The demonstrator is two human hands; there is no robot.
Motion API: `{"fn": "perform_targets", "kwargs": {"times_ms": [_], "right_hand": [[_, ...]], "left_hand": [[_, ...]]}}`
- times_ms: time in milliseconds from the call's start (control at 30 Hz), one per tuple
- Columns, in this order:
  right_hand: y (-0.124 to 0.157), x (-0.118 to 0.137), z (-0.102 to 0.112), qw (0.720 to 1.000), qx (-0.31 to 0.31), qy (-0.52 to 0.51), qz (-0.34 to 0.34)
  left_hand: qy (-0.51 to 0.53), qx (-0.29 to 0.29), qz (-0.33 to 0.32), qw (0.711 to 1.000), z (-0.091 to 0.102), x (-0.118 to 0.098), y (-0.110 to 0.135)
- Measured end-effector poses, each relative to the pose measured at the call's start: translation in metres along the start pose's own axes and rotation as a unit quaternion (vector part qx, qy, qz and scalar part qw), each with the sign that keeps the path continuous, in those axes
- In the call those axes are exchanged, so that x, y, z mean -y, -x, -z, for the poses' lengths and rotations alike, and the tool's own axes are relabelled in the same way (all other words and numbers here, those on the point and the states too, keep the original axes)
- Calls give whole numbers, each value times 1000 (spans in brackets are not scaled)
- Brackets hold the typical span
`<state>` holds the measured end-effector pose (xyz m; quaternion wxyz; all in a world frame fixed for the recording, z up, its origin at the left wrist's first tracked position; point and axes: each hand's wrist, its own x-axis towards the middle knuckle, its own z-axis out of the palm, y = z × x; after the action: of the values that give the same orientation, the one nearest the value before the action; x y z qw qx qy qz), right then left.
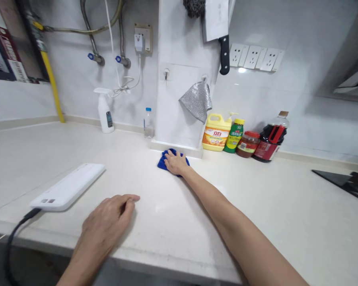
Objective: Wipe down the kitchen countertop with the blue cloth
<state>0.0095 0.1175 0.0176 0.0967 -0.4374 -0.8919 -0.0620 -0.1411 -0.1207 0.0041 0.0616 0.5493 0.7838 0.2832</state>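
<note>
Right hand on blue cloth, at pillar foot

Cloth is flat-ish on the white counter, just in front of the ledge at the pillar base. Right arm reaches out across the counter; palm down, fingers spread over the cloth, cloth edges showing around them.

Left hand near the counter's front edge: index finger out, pointing right, thumb below it with a small gap. Other fingers hidden, can't tell how they sit. Nothing visible in it. Can't tell if it touches the counter.

Nearest to left hand: white slab-shaped device, black cable in its near end.

Back row, left of pillar: spray bottle, clear bottle with blue cap. Right of pillar, side by side: yellow jug, green bottle, red-lidded jar, large dark bottle. Silver cloth hangs on the pillar above the ledge.
</note>
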Motion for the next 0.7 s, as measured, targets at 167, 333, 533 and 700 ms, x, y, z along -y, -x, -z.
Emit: {"fn": "perform_targets", "kwargs": {"times_ms": [167, 333, 533, 700], "right_hand": [[3, 71, 4, 993, 39, -55, 92], [45, 115, 16, 976, 54, -85, 193], [128, 117, 35, 950, 52, -102, 292], [196, 84, 56, 929, 67, -133, 339]], "left_hand": [[-4, -13, 11, 1000, 3, -3, 3], [102, -150, -23, 983, 2, 1, 5], [114, -205, -34, 972, 3, -1, 8], [90, -139, 1, 986, 11, -4, 9]]}}
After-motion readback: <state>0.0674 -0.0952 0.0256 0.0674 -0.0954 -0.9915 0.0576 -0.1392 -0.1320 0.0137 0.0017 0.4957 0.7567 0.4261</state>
